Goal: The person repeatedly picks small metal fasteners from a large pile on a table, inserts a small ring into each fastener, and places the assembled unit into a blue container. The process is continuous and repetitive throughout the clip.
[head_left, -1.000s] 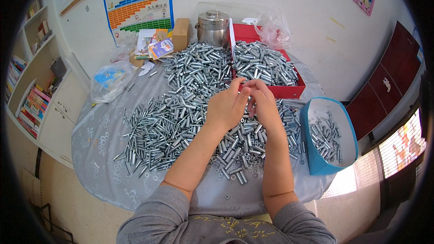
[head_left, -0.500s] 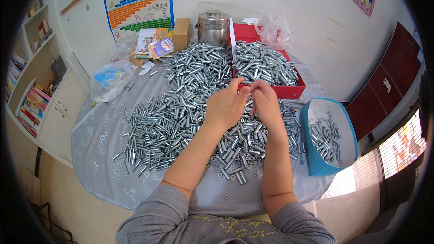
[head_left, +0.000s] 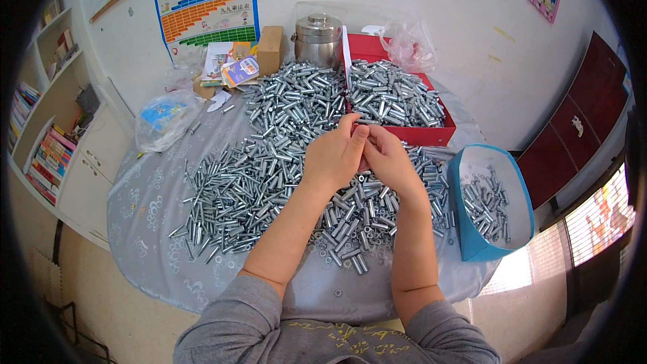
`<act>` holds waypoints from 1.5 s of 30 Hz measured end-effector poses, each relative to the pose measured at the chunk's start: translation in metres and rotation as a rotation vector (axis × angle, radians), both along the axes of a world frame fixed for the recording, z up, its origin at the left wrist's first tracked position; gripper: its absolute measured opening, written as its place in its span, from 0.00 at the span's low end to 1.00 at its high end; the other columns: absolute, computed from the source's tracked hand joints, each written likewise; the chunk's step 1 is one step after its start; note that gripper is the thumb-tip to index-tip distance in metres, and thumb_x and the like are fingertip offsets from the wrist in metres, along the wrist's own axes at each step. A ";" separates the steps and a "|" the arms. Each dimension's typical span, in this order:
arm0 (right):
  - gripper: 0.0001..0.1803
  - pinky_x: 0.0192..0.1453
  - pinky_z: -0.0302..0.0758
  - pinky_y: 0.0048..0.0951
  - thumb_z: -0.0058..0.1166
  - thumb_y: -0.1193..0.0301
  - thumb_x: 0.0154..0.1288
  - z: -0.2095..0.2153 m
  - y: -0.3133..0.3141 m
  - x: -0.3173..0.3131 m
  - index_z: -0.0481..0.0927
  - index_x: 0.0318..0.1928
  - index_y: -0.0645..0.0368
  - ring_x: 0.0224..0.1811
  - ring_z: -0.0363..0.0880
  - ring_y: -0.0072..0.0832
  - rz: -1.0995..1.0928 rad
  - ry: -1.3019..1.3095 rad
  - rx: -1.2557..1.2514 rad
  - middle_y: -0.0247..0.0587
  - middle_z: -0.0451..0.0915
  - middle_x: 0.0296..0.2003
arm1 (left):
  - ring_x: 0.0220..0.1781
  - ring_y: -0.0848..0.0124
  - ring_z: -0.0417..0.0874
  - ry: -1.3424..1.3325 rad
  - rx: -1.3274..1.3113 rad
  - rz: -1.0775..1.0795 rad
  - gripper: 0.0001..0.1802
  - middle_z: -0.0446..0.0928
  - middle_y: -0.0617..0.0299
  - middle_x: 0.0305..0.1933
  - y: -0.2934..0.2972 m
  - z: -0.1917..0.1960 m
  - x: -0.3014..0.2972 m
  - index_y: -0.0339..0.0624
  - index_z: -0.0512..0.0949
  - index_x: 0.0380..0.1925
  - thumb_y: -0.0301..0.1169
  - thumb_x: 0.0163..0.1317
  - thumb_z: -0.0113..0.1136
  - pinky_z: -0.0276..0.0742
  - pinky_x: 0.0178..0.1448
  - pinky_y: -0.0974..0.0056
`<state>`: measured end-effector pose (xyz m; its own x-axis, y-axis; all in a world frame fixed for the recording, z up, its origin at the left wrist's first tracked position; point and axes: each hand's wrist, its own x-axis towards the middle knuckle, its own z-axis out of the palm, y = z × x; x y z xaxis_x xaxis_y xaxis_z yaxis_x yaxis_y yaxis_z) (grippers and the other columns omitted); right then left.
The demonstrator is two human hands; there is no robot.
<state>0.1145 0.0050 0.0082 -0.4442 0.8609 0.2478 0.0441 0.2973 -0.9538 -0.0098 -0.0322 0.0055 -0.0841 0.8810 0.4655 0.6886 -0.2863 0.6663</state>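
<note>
Left hand [head_left: 333, 155] is meeting the right hand [head_left: 391, 162] at the fingertips, just above a broad heap of silvery metal parts [head_left: 249, 195]; its thumb is standing up while the right fingers are curling in narrowly. Whether either hand is gripping a part I cannot tell, since the fingers are hiding the space between them, though so close a posture is looking suited to something small. The heap is lying under and around both hands, spreading farther out to the left of the left hand, probably so that the parts are staying within easy reach. On the near side of the hands, a loose ring [head_left: 338, 292] is lying apart on the grey-clothed surface [head_left: 145, 229].

Just beyond the right hand, a red box [head_left: 421, 136] is holding more parts, its walls apparently keeping them from spreading. Rightward of that hand, an open-topped blue bin [head_left: 482, 251] is containing a smaller lot, likely placed there for a short reach. Well beyond the hands, a steel pot [head_left: 318, 37] is standing, and off to the left a plastic bag [head_left: 168, 121] is resting, both perhaps leaving the middle free for handling
</note>
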 end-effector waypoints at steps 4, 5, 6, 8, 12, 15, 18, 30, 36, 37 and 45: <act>0.08 0.36 0.70 0.29 0.49 0.72 0.61 -0.003 0.014 0.020 0.74 0.38 0.64 0.32 0.75 0.32 -0.315 -0.165 0.270 0.44 0.76 0.29 | 0.33 0.51 0.79 0.095 -0.022 0.102 0.39 0.78 0.52 0.25 0.002 0.003 -0.005 0.38 0.67 0.52 0.61 0.63 0.21 0.72 0.35 0.53; 0.09 0.38 0.71 0.30 0.50 0.71 0.60 -0.007 0.021 0.028 0.75 0.38 0.64 0.33 0.75 0.35 -0.438 -0.203 0.352 0.46 0.76 0.30 | 0.32 0.51 0.79 0.124 -0.044 0.140 0.40 0.78 0.51 0.25 0.002 0.005 -0.007 0.38 0.67 0.52 0.61 0.62 0.21 0.72 0.35 0.53; 0.10 0.41 0.70 0.32 0.51 0.71 0.59 -0.011 0.024 0.031 0.76 0.39 0.63 0.36 0.75 0.38 -0.435 -0.262 0.420 0.48 0.75 0.32 | 0.32 0.51 0.79 0.099 -0.049 0.133 0.40 0.78 0.51 0.25 0.002 0.006 -0.009 0.38 0.67 0.52 0.61 0.62 0.21 0.72 0.35 0.53; 0.11 0.46 0.70 0.35 0.52 0.71 0.57 -0.013 0.023 0.032 0.77 0.40 0.62 0.40 0.74 0.43 -0.423 -0.378 0.551 0.52 0.75 0.35 | 0.32 0.52 0.79 0.052 -0.061 0.124 0.40 0.78 0.51 0.25 0.001 0.007 -0.014 0.39 0.67 0.53 0.61 0.62 0.21 0.71 0.35 0.53; 0.13 0.49 0.69 0.37 0.54 0.72 0.54 -0.005 0.007 0.000 0.79 0.41 0.60 0.45 0.73 0.44 -0.055 -0.183 0.598 0.53 0.75 0.40 | 0.33 0.50 0.79 0.010 -0.002 0.104 0.41 0.78 0.49 0.26 0.001 0.001 -0.005 0.36 0.64 0.55 0.61 0.62 0.22 0.72 0.35 0.52; 0.11 0.43 0.71 0.36 0.55 0.73 0.52 -0.004 0.003 -0.002 0.80 0.37 0.62 0.38 0.76 0.42 -0.099 -0.234 0.507 0.52 0.78 0.33 | 0.32 0.50 0.79 -0.007 0.005 0.085 0.42 0.78 0.46 0.26 0.001 0.000 -0.006 0.32 0.60 0.57 0.61 0.62 0.23 0.72 0.35 0.52; 0.09 0.38 0.71 0.36 0.56 0.73 0.50 0.004 -0.002 0.004 0.81 0.33 0.63 0.32 0.77 0.41 -0.058 -0.273 0.340 0.49 0.79 0.27 | 0.32 0.50 0.80 0.013 -0.012 0.093 0.43 0.78 0.45 0.26 0.007 -0.004 -0.004 0.30 0.60 0.58 0.61 0.62 0.24 0.72 0.36 0.52; 0.11 0.43 0.73 0.33 0.59 0.68 0.51 -0.011 0.024 0.037 0.81 0.34 0.60 0.37 0.78 0.38 -0.301 -0.455 0.550 0.46 0.80 0.31 | 0.39 0.49 0.79 0.273 -0.224 0.232 0.35 0.79 0.46 0.34 0.018 -0.008 -0.010 0.40 0.73 0.45 0.57 0.64 0.27 0.71 0.43 0.50; 0.22 0.51 0.70 0.32 0.63 0.67 0.47 -0.016 0.022 0.076 0.78 0.44 0.60 0.46 0.76 0.37 -0.360 -0.475 0.330 0.47 0.78 0.43 | 0.48 0.49 0.75 0.295 -0.405 0.323 0.42 0.74 0.40 0.44 0.020 -0.018 -0.026 0.36 0.65 0.56 0.63 0.61 0.24 0.69 0.52 0.53; 0.25 0.54 0.69 0.32 0.63 0.66 0.47 -0.014 0.023 0.089 0.77 0.47 0.60 0.50 0.74 0.38 -0.334 -0.554 0.360 0.47 0.76 0.46 | 0.48 0.49 0.75 0.338 -0.379 0.335 0.45 0.73 0.39 0.45 0.020 -0.021 -0.024 0.34 0.62 0.58 0.64 0.60 0.25 0.70 0.52 0.53; 0.18 0.41 0.75 0.35 0.65 0.63 0.42 -0.005 0.075 0.259 0.82 0.35 0.59 0.35 0.80 0.35 -0.527 -1.491 0.021 0.46 0.81 0.32 | 0.51 0.50 0.74 0.203 -0.225 0.180 0.42 0.73 0.42 0.47 0.016 -0.018 -0.014 0.31 0.65 0.54 0.61 0.62 0.28 0.67 0.54 0.53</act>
